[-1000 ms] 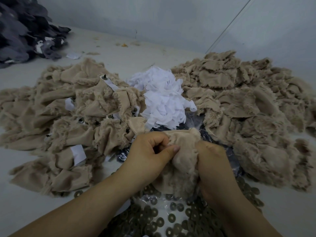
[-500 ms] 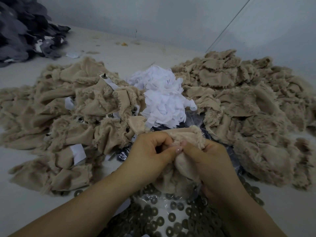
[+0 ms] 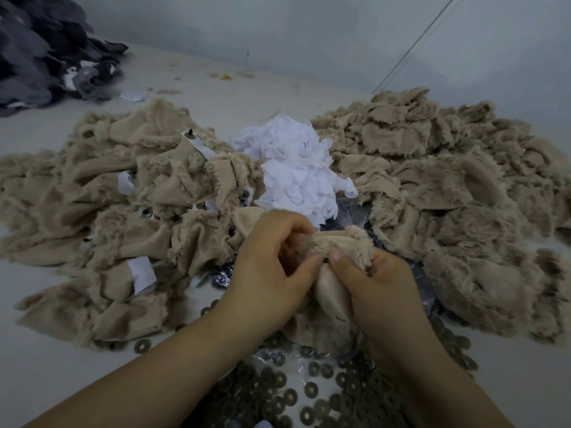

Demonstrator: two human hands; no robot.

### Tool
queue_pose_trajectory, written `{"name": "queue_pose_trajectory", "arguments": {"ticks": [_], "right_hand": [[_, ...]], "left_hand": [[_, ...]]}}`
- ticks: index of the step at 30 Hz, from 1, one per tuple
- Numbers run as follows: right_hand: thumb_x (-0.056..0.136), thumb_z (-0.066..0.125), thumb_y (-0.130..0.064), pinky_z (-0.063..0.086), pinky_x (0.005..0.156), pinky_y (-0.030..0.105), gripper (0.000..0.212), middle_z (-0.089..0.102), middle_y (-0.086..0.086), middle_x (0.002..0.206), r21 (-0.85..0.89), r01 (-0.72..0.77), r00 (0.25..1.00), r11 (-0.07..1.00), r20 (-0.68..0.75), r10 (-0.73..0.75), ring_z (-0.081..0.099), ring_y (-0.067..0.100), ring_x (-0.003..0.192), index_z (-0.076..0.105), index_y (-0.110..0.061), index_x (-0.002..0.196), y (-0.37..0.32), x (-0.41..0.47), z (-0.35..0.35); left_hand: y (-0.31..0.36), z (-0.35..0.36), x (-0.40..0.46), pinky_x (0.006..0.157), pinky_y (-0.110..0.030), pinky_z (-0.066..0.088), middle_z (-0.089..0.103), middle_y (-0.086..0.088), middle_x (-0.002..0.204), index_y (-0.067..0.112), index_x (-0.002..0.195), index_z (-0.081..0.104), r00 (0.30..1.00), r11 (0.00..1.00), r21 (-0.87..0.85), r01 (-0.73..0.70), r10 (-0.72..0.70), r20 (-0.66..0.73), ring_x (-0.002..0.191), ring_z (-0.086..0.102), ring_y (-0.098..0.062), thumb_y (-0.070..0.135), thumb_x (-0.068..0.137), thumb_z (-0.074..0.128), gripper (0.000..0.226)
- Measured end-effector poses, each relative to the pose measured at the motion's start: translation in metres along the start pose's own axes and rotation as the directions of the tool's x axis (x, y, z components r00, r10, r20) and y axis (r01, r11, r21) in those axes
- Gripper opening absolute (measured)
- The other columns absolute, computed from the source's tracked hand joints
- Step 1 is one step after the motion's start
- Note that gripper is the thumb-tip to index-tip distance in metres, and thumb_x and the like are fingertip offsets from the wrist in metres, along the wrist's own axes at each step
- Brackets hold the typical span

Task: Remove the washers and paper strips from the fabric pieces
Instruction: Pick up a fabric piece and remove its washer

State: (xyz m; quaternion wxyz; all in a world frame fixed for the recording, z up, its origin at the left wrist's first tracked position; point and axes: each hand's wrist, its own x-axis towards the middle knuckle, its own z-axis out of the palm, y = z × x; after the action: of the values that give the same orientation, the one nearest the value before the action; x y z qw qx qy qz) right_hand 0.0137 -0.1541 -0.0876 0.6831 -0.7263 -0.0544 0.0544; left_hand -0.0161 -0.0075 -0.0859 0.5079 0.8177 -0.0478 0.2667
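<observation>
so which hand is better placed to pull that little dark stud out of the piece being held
Right, probably. The right hand has its thumb tip beside the dark stud, while the left hand grips the beige fabric piece bunched behind it, bracing it.

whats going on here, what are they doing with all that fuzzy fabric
A person is working on one tan fabric piece, gripping it with both the left hand and the right hand; the thumbs meet at a small dark stud poking through it. On their left lies a fabric pile with paper strips still attached, on their right a fabric pile showing none. Between these sits a white paper heap, and loose washers are spread in front of the person.
</observation>
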Motion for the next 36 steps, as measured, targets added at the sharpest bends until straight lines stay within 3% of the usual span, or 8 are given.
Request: {"name": "queue_pose_trajectory", "arguments": {"ticks": [3, 8, 12, 20, 26, 29, 31, 36], "right_hand": [[0.092, 0.070, -0.019, 0.063, 0.079, 0.042, 0.016, 0.077, 0.003, 0.098, 0.028, -0.011, 1.000, 1.000, -0.011, 0.011, 0.075, 0.020, 0.091, 0.072, -0.016, 0.107, -0.003, 0.002, -0.002], [0.089, 0.074, -0.018, 0.058, 0.067, 0.015, 0.070, 0.057, -0.037, 0.126, -0.062, 0.176, 0.982, 0.982, -0.055, -0.179, 0.070, 0.002, 0.092, 0.041, -0.041, 0.147, -0.008, 0.000, -0.007], [0.091, 0.070, -0.012, 0.057, 0.065, 0.017, 0.028, 0.078, -0.013, 0.090, -0.039, 0.271, 0.961, 0.962, -0.050, -0.272, 0.074, 0.005, 0.081, 0.080, -0.038, 0.089, -0.018, 0.000, -0.013], [0.089, 0.072, -0.020, 0.055, 0.055, 0.015, 0.017, 0.077, -0.011, 0.076, 0.012, 0.218, 0.952, 0.976, -0.225, -0.210, 0.073, 0.002, 0.070, 0.079, -0.030, 0.077, -0.024, 0.014, -0.035], [0.089, 0.074, -0.023, 0.055, 0.063, 0.012, 0.014, 0.073, -0.025, 0.074, -0.110, 0.243, 0.922, 0.964, -0.284, -0.265, 0.070, -0.006, 0.073, 0.074, -0.034, 0.082, -0.018, 0.022, -0.038], [0.089, 0.074, -0.024, 0.055, 0.064, 0.011, 0.012, 0.074, -0.025, 0.077, -0.136, 0.245, 0.927, 0.960, -0.258, -0.273, 0.070, -0.006, 0.077, 0.075, -0.035, 0.084, -0.015, 0.022, -0.036], [0.089, 0.073, -0.024, 0.051, 0.059, 0.008, 0.017, 0.073, -0.026, 0.074, -0.163, 0.257, 0.926, 0.953, -0.241, -0.291, 0.069, -0.007, 0.073, 0.073, -0.038, 0.080, -0.015, 0.020, -0.033], [0.090, 0.073, -0.023, 0.049, 0.054, 0.007, 0.017, 0.072, -0.025, 0.070, -0.176, 0.257, 0.924, 0.950, -0.244, -0.295, 0.068, -0.007, 0.067, 0.072, -0.038, 0.081, -0.017, 0.019, -0.032]], "left_hand": [[-0.001, -0.003, 0.003, 0.088, -0.011, 0.043, 0.060, 0.004, 0.111, 0.017, 0.111, 0.070, 0.993, 0.992, 0.042, -0.119, 0.118, 0.033, 0.105, 0.057, -0.002, 0.009, 0.082, 0.070, 0.030], [0.003, 0.003, -0.003, 0.079, -0.027, 0.056, 0.073, 0.010, 0.096, 0.022, 0.108, 0.073, 0.992, 0.992, -0.102, 0.078, -0.067, 0.107, 0.091, 0.068, -0.007, 0.016, 0.094, 0.060, 0.020], [0.008, 0.002, 0.000, 0.063, -0.033, 0.054, 0.071, -0.001, 0.076, 0.011, 0.093, 0.074, 0.985, 0.988, -0.127, 0.087, -0.067, 0.157, 0.069, 0.066, -0.015, 0.026, 0.095, 0.054, 0.026], [-0.018, -0.011, 0.003, 0.044, -0.024, 0.049, 0.066, 0.003, 0.056, 0.021, 0.071, 0.069, 0.947, 0.958, 0.047, 0.282, -0.286, 0.147, 0.042, 0.058, -0.010, 0.013, 0.090, 0.067, 0.021], [-0.028, -0.017, -0.001, 0.049, -0.013, 0.044, 0.061, 0.008, 0.057, 0.023, 0.070, 0.068, 0.971, 0.955, 0.205, 0.214, -0.231, 0.067, 0.053, 0.057, -0.004, 0.007, 0.082, 0.074, 0.021], [-0.025, -0.020, 0.000, 0.055, -0.011, 0.044, 0.065, 0.012, 0.067, 0.021, 0.071, 0.073, 0.971, 0.946, 0.318, 0.056, -0.126, 0.202, 0.065, 0.060, -0.004, 0.010, 0.077, 0.080, 0.014], [-0.022, -0.019, -0.001, 0.061, -0.023, 0.049, 0.065, 0.009, 0.074, 0.020, 0.074, 0.073, 0.959, 0.925, 0.368, -0.089, -0.020, 0.282, 0.069, 0.058, -0.005, 0.012, 0.076, 0.080, 0.010], [-0.016, -0.009, -0.004, 0.057, -0.031, 0.048, 0.064, 0.008, 0.093, 0.020, 0.087, 0.070, 0.909, 0.805, 0.521, -0.283, 0.052, 0.414, 0.083, 0.063, -0.018, 0.027, 0.087, 0.060, 0.012]]}}
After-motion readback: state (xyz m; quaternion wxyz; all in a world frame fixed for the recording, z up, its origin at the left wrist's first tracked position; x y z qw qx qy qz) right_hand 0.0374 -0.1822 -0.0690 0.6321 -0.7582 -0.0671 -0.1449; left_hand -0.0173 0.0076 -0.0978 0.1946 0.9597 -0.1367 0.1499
